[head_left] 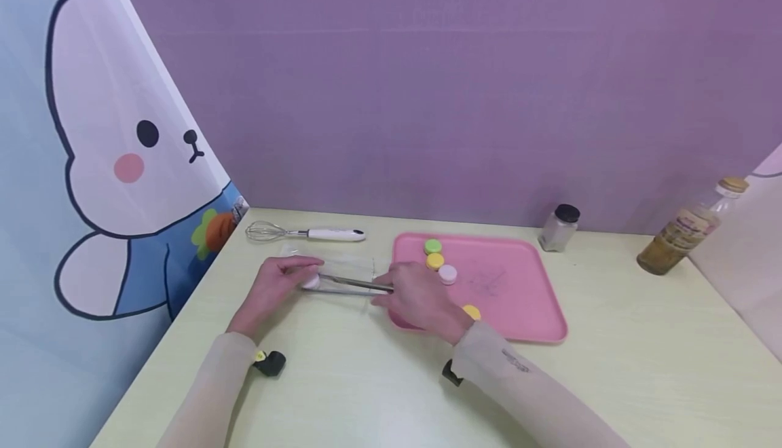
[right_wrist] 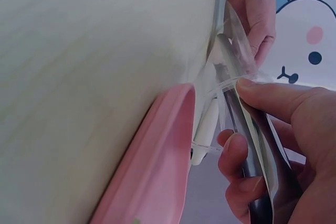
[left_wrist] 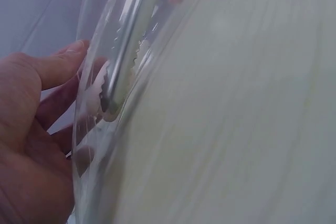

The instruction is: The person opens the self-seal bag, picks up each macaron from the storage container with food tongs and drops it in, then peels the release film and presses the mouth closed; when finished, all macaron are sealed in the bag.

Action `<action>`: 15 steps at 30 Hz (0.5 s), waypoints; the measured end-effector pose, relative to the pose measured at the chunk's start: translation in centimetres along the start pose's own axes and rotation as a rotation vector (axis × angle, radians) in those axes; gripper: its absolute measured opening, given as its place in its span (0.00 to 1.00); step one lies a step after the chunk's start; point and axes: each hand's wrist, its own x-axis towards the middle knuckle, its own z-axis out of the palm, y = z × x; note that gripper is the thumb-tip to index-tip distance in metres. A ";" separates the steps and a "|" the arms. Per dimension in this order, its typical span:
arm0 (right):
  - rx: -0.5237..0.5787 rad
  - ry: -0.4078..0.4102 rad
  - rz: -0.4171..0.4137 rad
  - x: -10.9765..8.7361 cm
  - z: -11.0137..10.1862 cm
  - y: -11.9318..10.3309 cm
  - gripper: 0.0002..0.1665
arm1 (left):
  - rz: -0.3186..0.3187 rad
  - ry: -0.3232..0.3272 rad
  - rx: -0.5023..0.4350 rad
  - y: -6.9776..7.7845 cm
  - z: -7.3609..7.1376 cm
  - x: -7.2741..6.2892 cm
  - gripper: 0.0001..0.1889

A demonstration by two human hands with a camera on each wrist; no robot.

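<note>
My right hand (head_left: 421,297) grips metal tongs (right_wrist: 244,124), which reach left into a clear plastic bag (head_left: 351,268). At their far end is a pale macaron (head_left: 311,282) inside the bag; its scalloped edges show on both sides of the tong tip in the left wrist view. My left hand (head_left: 277,287) holds the bag from outside around that macaron, thumb on one side and fingers seen through the plastic. The bag's mouth lies around the tongs near my right thumb. On a pink tray (head_left: 513,299), several macarons sit, among them a green one (head_left: 432,246) and a lilac one (head_left: 447,274).
A whisk (head_left: 332,234) with a white handle lies behind the bag. A small jar (head_left: 559,228) with a black lid stands behind the tray, and a corked bottle (head_left: 684,234) at the far right. A purple backdrop (head_left: 391,95) rises behind the table.
</note>
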 end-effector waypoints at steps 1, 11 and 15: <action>-0.005 -0.004 0.005 0.1 0.0 -0.1 0.18 | -0.004 0.003 -0.002 0.1 0.0 0.0 0.12; -0.027 -0.001 0.008 0.5 0.1 -0.1 0.17 | 0.014 0.009 0.031 0.0 -0.2 0.1 0.11; -0.032 0.001 0.010 0.5 0.0 -0.1 0.18 | 0.017 0.008 0.027 0.1 -0.1 0.1 0.12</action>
